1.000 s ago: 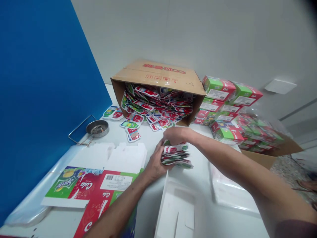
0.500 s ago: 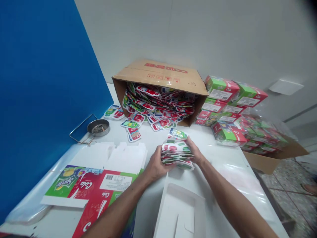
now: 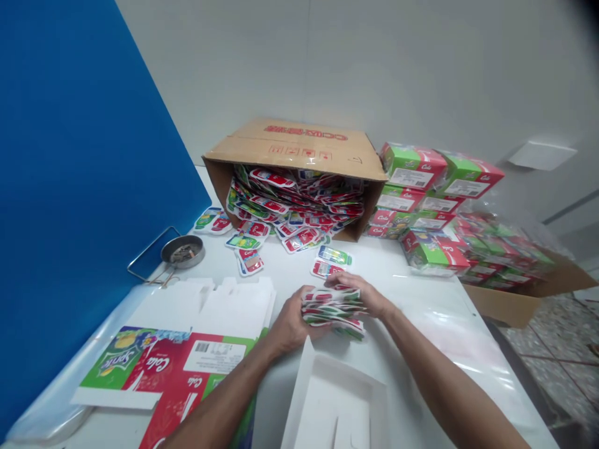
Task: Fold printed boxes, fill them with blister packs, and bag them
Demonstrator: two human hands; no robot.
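Note:
A stack of red, green and white packets (image 3: 333,309) is gripped between both hands, just beyond an open white box (image 3: 337,396). My left hand (image 3: 292,321) is closed round the stack's left end. Fingers of my right hand (image 3: 362,296) wrap over its far side and right end. Two loose packets (image 3: 333,257) lie just beyond the stack. Behind them, a cardboard carton (image 3: 299,146) lies on its side, its mouth full of packets (image 3: 290,199), some spilled onto the white table (image 3: 290,265).
Flat printed box blanks (image 3: 173,368) lie at the left, near a metal dish (image 3: 183,251) with a wire handle (image 3: 140,252). Printed boxes (image 3: 412,168) are stacked at the right, beside an open carton (image 3: 505,304) of wrapped boxes. A blue panel (image 3: 84,156) stands at the left.
Both hands have brought the stack slightly nearer. My right hand has shifted over the stack's far side, and the two loose packets beyond it now show more fully.

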